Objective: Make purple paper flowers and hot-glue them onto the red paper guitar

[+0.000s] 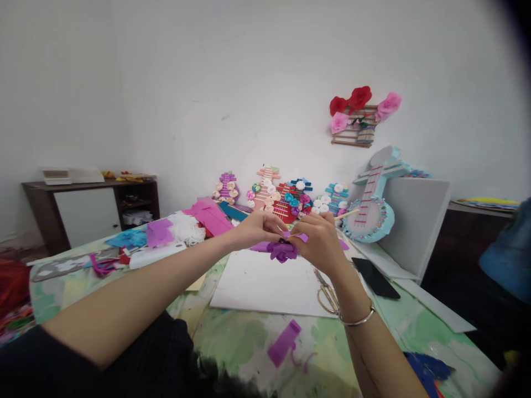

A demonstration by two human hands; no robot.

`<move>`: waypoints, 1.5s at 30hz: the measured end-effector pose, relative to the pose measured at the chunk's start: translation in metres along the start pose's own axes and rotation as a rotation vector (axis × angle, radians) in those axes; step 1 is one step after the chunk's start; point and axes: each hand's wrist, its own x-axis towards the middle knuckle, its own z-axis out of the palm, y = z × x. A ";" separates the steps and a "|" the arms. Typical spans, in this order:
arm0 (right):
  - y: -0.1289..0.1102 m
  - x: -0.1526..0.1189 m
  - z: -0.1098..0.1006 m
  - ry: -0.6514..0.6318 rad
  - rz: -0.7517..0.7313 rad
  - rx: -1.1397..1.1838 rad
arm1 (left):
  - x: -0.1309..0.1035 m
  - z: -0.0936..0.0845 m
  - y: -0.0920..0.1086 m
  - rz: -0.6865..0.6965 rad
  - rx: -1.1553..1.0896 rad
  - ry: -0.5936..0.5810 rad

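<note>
Above the white board [265, 287], the left hand [262, 228] pinches the purple paper flower [283, 252], presumably steadying it, while the right hand [318, 236] grips a thin stick [347, 214] beside it.

The left hand [257, 229] and right hand [317, 239] partly hide a purple paper flower [284, 252]; the right also covers the middle of a thin stick [347, 214]. The left edge cuts off a red bundle [12, 283]; a blue shape [508, 260] at right is blurred.
</note>
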 end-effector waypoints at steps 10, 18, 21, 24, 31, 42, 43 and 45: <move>0.002 -0.001 0.010 -0.034 -0.091 -0.045 | 0.003 -0.004 -0.007 0.028 0.167 0.059; -0.001 -0.001 0.010 -0.043 -0.109 -0.057 | 0.002 -0.001 -0.010 0.089 0.238 0.021; 0.000 -0.001 0.012 -0.047 -0.113 -0.064 | 0.001 0.000 -0.011 0.131 0.334 0.019; 0.000 -0.001 0.013 -0.049 -0.113 -0.076 | 0.000 0.001 -0.011 0.159 0.488 0.036; -0.001 -0.002 0.015 -0.055 -0.111 -0.077 | 0.000 0.001 -0.012 0.071 0.368 0.011; 0.003 0.001 0.007 0.031 -0.125 0.049 | 0.003 -0.004 -0.010 -0.047 0.051 0.012; 0.004 0.002 0.006 0.085 -0.115 0.084 | 0.003 -0.004 -0.010 -0.051 0.032 0.041; 0.004 0.003 0.004 0.214 -0.078 0.145 | 0.004 -0.005 -0.009 -0.071 -0.008 0.107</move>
